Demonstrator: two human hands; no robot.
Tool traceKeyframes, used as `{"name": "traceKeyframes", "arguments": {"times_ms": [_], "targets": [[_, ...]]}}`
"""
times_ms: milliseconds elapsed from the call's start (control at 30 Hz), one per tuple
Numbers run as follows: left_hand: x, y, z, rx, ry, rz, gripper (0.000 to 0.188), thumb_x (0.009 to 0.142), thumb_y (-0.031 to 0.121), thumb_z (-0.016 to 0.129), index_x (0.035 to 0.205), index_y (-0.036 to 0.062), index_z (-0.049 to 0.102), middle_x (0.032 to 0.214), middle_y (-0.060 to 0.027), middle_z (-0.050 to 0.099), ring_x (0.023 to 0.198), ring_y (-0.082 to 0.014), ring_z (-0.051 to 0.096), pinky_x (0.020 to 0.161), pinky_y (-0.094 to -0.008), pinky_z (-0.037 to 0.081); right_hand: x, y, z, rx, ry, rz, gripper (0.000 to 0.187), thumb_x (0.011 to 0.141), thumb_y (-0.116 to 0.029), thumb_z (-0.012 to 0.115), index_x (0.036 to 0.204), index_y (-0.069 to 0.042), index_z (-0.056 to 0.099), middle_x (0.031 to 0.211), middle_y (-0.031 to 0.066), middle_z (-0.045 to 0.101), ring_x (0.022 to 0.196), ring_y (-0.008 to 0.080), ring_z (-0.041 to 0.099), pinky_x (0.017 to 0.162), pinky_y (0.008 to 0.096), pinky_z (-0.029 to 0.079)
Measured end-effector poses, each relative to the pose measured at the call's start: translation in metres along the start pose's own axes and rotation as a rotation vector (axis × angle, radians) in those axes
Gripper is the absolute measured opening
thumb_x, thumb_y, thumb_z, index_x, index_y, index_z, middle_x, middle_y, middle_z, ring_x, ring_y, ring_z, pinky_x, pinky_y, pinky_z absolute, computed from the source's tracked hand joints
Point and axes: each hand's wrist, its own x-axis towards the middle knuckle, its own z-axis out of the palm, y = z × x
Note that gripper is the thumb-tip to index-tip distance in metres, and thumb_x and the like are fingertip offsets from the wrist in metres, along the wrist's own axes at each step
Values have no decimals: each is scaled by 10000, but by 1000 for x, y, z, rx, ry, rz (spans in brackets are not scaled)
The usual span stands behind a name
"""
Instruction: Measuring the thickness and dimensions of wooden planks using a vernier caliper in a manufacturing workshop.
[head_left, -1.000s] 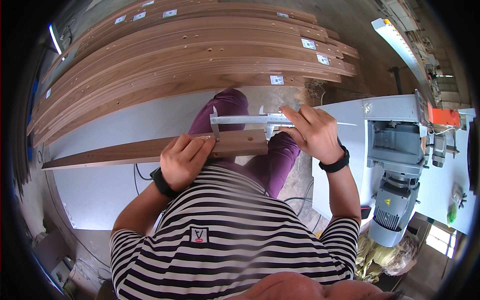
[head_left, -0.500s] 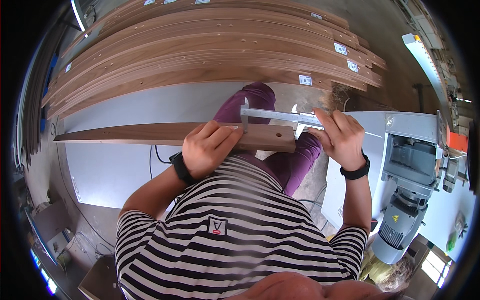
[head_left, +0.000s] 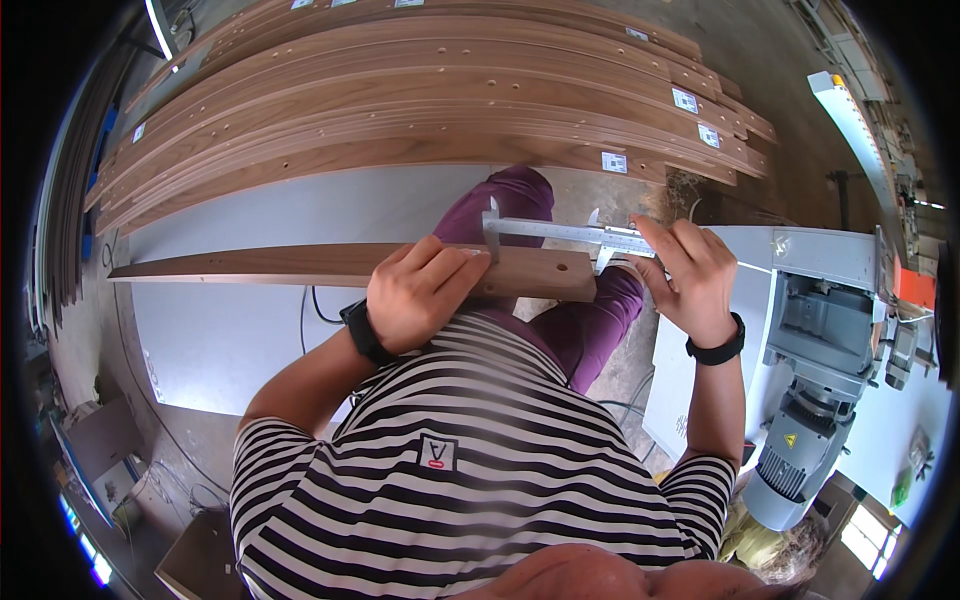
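A long brown wooden board (head_left: 300,263) lies crosswise in front of my body, with a round hole near its right end. My left hand (head_left: 415,292) is closed over the board, its fingertips beside the fixed jaw of a metal vernier caliper (head_left: 550,231). That jaw reaches down at the board's face; whether it touches a hole there is hidden by my fingers. Above the board's right end, the caliper's beam runs to the right with its jaws apart. My right hand (head_left: 697,278) grips the caliper at its sliding part and beam end.
Several similar drilled boards (head_left: 400,100) with white labels lie stacked across the far side. At the right stands a grey motor (head_left: 800,440) on a white machine housing (head_left: 715,310). A pale panel (head_left: 215,345) spreads below the board at left, with dark cables nearby.
Both hands, the board and the caliper have shifted very slightly to the right in the picture, along with the surroundings. My grips look the same.
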Motion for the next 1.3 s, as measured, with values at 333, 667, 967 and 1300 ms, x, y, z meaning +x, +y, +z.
{"name": "traceKeyframes", "arguments": {"times_ms": [333, 667, 967, 1300], "targets": [[1, 1, -2, 7, -9, 9, 425, 586, 33, 690, 1010, 35, 664, 891, -14, 630, 729, -169, 578, 623, -288, 517, 1, 5, 1, 65, -14, -2, 428, 667, -115, 755, 1082, -92, 656, 739, 60, 502, 613, 241, 524, 561, 343, 440], [4, 0, -3, 16, -2, 8, 424, 583, 13, 679, 1006, 44, 672, 879, -7, 624, 727, -167, 577, 622, -287, 515, 1, 8, 3, -38, 11, -19, 446, 677, -230, 770, 1094, -105, 671, 693, 42, 466, 547, 202, 485, 501, 320, 408], [5, 0, -4, 3, 6, -5, 402, 592, 15, 687, 992, 55, 673, 863, 0, 620, 718, -169, 574, 614, -296, 514, 8, 7, -3, -48, 2, -45, 426, 671, -232, 771, 1070, -115, 679, 687, 39, 460, 552, 199, 491, 508, 321, 416], [5, 2, -4, -1, -6, -1, 423, 576, 15, 677, 998, 46, 664, 865, -9, 619, 718, -173, 574, 618, -303, 515, 6, 9, -3, -50, -13, -64, 452, 659, -235, 770, 1081, -113, 661, 686, 42, 440, 545, 200, 484, 505, 316, 418]]}}
